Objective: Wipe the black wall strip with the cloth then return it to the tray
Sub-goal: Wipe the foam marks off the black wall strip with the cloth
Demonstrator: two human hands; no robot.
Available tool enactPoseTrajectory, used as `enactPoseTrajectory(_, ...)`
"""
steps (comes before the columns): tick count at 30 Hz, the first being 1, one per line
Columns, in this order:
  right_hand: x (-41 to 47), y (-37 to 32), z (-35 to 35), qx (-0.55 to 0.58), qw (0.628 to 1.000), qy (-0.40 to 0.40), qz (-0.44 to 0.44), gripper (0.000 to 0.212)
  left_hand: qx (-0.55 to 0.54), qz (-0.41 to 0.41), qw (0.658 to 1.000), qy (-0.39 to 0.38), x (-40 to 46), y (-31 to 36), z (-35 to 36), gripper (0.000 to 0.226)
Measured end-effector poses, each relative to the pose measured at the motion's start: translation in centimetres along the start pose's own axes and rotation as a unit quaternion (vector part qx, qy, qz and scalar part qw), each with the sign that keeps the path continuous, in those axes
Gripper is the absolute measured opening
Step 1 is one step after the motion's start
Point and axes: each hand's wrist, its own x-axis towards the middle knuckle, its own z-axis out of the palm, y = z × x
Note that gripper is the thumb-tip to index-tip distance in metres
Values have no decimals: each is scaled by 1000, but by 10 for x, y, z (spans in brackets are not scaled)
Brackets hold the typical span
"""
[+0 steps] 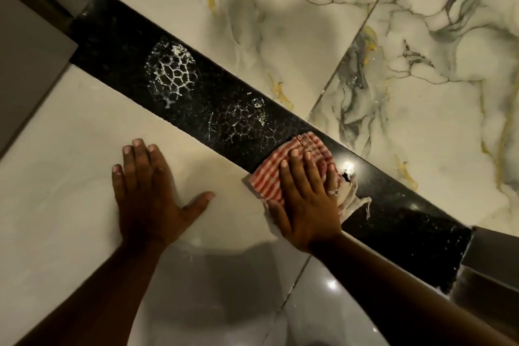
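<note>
A glossy black strip (126,59) runs diagonally from upper left to lower right between pale tiles. Two white honeycomb-patterned dusty marks (170,73) lie on its upper and middle parts. My right hand (306,199) presses flat on a red-and-white striped cloth (269,177) that lies on the strip just below the second mark. The cloth's frayed white edge sticks out to the right of the hand. My left hand (148,194) rests flat, fingers spread, on the cream tile beside the strip, holding nothing. No tray is in view.
Marbled white, grey and gold tiles (421,64) lie beyond the strip. Plain cream tiles (70,177) lie on the near side. A grey frame edge (494,255) meets the strip's lower right end, and another grey edge (25,25) its upper left end.
</note>
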Motion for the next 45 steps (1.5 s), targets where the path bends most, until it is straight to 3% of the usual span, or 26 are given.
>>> enactPoseTrajectory(4, 21, 27, -9, 9, 1000, 26, -5, 69, 6, 2, 1000, -13, 0, 0, -1, 126)
enactPoseTrajectory(10, -3, 49, -10, 10, 994, 40, 101, 72, -13, 21, 999, -25, 29, -35, -6, 131)
enactPoseTrajectory(15, -5, -60, 9, 43, 991, 54, -117, 66, -12, -9, 1000, -27, 40, -45, -11, 129)
enactPoseTrajectory(18, 63, -78, -5, 18, 985, 54, -165, 64, 1, 4, 1000, -26, 38, -43, -10, 126)
enactPoseTrajectory(22, 112, -25, -31, 8, 996, 59, -72, 66, 4, 2, 999, -36, 41, -43, -11, 129)
enactPoseTrajectory(25, 87, 10, -31, 20, 996, 60, 59, 69, 5, -2, 999, -52, 42, -45, -11, 130)
enactPoseTrajectory(27, 56, 13, -26, 19, 995, 44, 83, 69, 5, -7, 998, -56, 42, -46, -11, 131)
enactPoseTrajectory(31, 33, -40, -12, 18, 1000, 17, -6, 66, 2, -4, 998, -56, 42, -46, -11, 131)
enactPoseTrajectory(36, 115, -62, -34, -25, 982, 28, -187, 65, 12, -5, 998, -55, 41, -42, -10, 132)
enactPoseTrajectory(38, 149, -50, -45, -42, 985, 24, -163, 68, 16, -10, 998, -57, 41, -42, -11, 132)
enactPoseTrajectory(42, 163, 11, -53, 2, 999, 42, 13, 71, 9, -7, 999, -49, 41, -44, -12, 131)
enactPoseTrajectory(45, 107, 27, -52, -29, 999, 29, 14, 70, 0, -11, 999, -49, 43, -44, -12, 130)
